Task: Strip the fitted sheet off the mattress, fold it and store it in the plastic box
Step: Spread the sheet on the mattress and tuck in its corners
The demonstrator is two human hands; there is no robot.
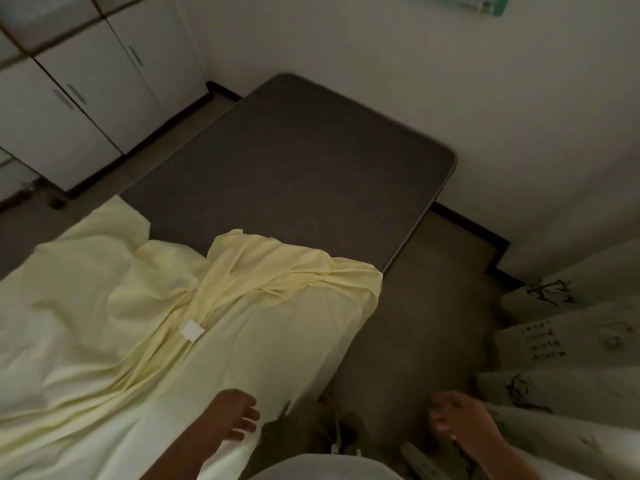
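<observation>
**Sam:** Where is the sheet?

**Mia:** The soft pale yellow fitted sheet lies on the near half of the big flat dark grey mattress. The far half of the mattress is bare.

**Sam:** Why is it all bunched up?

**Mia:** I think it has come off the far corners, so the loose cloth heaps up toward the near end. A small white tag shows in the folds near the middle of the mattress.

**Sam:** What are the hands doing?

**Mia:** The left hand is on the sheet at the near right edge of the mattress, with its fingers curled. It is blurry, so I cannot tell if it pinches the cloth. I guess it is there to tug the sheet off the near corner. The right hand hangs off the right side of the mattress, over the floor. Its fingers are loosely bent and it holds nothing.

**Sam:** Where is the plastic box?

**Mia:** I cannot see it. Right of the mattress there is only white cloth with dark drawings. Past the far left corner are white cupboard doors.

**Sam:** Is there lots left to do?

**Mia:** I think so: the near corners, then folding, then putting it away.
</observation>
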